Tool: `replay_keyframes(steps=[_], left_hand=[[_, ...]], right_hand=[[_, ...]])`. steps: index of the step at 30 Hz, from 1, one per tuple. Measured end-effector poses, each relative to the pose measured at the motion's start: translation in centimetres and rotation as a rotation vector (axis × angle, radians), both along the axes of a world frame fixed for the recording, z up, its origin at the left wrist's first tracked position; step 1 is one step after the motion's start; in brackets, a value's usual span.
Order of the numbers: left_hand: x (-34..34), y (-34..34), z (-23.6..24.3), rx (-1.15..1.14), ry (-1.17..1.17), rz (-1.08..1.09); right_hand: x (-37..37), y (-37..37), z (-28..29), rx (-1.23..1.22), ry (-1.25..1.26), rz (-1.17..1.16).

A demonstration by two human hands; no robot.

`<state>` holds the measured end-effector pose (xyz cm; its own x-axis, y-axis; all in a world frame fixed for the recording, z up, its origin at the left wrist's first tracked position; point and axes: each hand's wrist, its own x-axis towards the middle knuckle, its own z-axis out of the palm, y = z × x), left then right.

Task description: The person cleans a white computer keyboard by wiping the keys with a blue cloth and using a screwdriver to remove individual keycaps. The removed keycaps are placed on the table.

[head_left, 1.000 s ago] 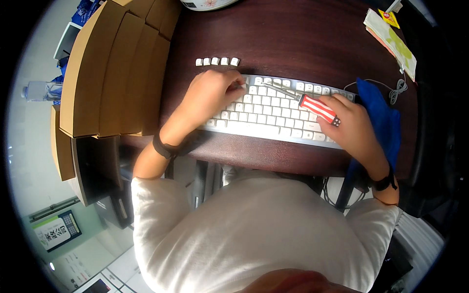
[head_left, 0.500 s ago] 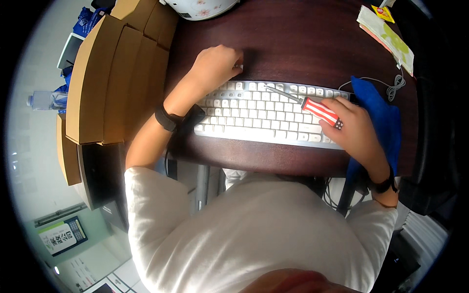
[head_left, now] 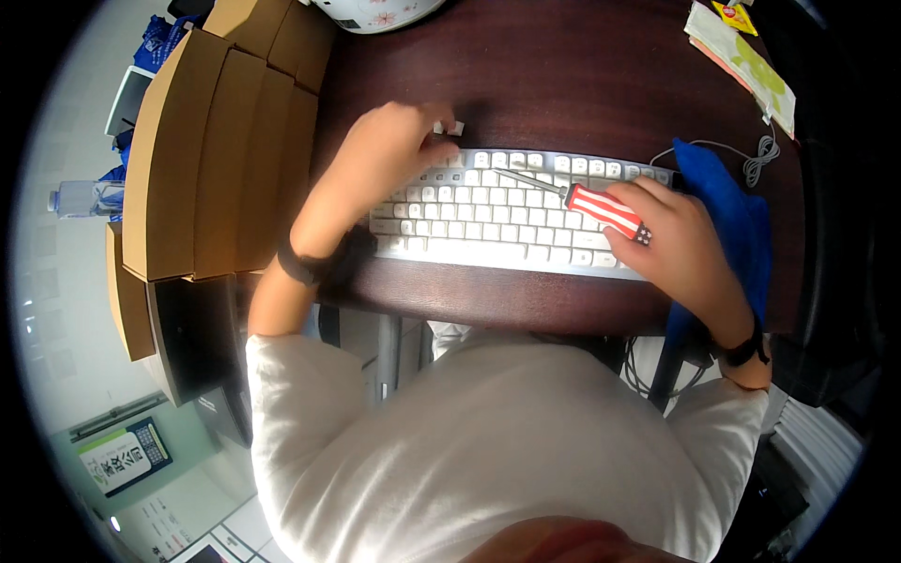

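A white keyboard [head_left: 488, 211] lies across the dark table. In my right hand [head_left: 671, 230] is a screwdriver with a red-and-white striped handle [head_left: 605, 211]; its metal shaft [head_left: 527, 180] points left over the upper key rows. My left hand [head_left: 385, 145] is over the keyboard's upper left corner, thumb and forefinger apart, with no thing seen gripped. Close to its fingertips, small white keycaps [head_left: 457, 128] rest on the table behind the keyboard. Near the upper left, several keys are off and small dark switches [head_left: 441, 177] show. The left hand covers part of that corner.
Cardboard boxes [head_left: 221, 159] stand along the left side. A white flowered appliance [head_left: 375, 14] is at the far edge. On the right are a blue cloth [head_left: 723, 216], a coiled grey cable [head_left: 762, 159] and a tissue pack [head_left: 741, 61].
My left hand has drawn back left and nearer to me, and its fingers have parted, leaving keycaps in sight on the table. The screwdriver has shifted slightly left.
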<state>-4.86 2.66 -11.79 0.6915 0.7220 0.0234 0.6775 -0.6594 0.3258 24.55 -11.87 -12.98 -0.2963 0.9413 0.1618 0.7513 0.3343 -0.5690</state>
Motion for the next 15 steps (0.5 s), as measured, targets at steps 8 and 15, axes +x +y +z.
replay_keyframes(steps=[8,15], left_hand=[[-0.2,-4.0,-2.4,-0.244,-0.120,0.113],[-0.1,-3.8,-2.5,-0.274,-0.110,0.126]], right_hand=[[-2.5,1.5,2.0,-0.055,-0.331,0.111],[-4.7,1.8,4.6,0.002,-0.611,0.166]])
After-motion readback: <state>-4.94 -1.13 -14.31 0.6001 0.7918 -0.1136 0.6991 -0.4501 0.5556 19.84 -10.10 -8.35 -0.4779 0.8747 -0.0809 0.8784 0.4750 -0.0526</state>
